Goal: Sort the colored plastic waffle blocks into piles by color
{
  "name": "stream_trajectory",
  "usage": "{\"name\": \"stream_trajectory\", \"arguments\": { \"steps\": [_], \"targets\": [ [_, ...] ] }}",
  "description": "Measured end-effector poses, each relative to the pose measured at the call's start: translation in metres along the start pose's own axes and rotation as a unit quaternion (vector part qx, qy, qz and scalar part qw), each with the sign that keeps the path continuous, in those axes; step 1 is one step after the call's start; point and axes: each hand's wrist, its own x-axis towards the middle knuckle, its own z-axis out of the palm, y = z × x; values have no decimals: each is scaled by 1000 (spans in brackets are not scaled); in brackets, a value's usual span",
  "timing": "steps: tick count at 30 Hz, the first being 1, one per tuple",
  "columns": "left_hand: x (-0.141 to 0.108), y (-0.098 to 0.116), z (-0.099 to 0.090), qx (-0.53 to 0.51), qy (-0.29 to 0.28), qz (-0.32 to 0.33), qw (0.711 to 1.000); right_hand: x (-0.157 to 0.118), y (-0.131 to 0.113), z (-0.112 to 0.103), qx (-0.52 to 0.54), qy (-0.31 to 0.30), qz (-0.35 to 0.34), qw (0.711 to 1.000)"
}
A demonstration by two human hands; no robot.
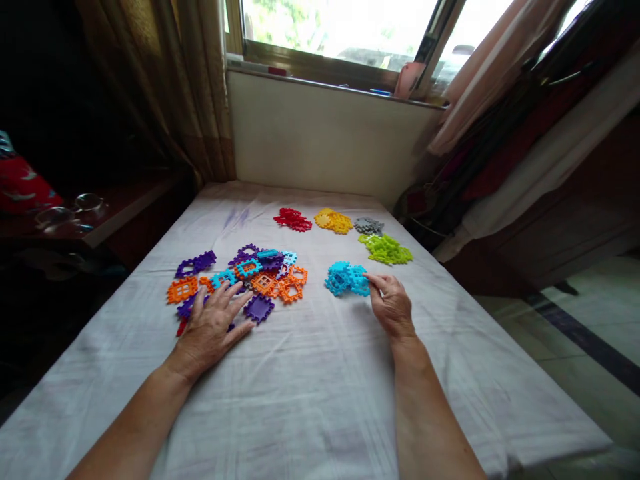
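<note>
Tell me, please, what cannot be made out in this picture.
All in the head view:
1. Mixed tile pile: partly hidden by the left hand.
2. Light-blue tile: gripped edge covered by the right hand.
3. Red patterned item: cut off by the left edge.
4. Scene beyond the window: washed out by glare.

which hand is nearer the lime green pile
The right. The right hand is just on the near side of the lime green pile, fingers at the blue pile; the left hand rests on the mixed pile, farther off to the left.
</note>
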Motion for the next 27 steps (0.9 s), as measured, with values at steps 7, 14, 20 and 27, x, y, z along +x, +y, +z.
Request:
{"name": "stream_trajectory", "arguments": {
  "steps": [7, 14, 20, 27],
  "targets": [
    [6, -11, -10, -34, 86, -70, 993, -5, 5, 16, -45, 3, -22, 999],
    [17, -29, -12, 25, 106, -186, 977, -2, 7, 18, -9, 87, 12, 996],
    [37, -38, -11, 30, 21, -201, 979, -3, 11, 22, 46, 127, 66, 989],
    [31, -50, -22, 19, 84, -232, 969, 4, 5, 14, 97, 179, 165, 965]
  ]
}}
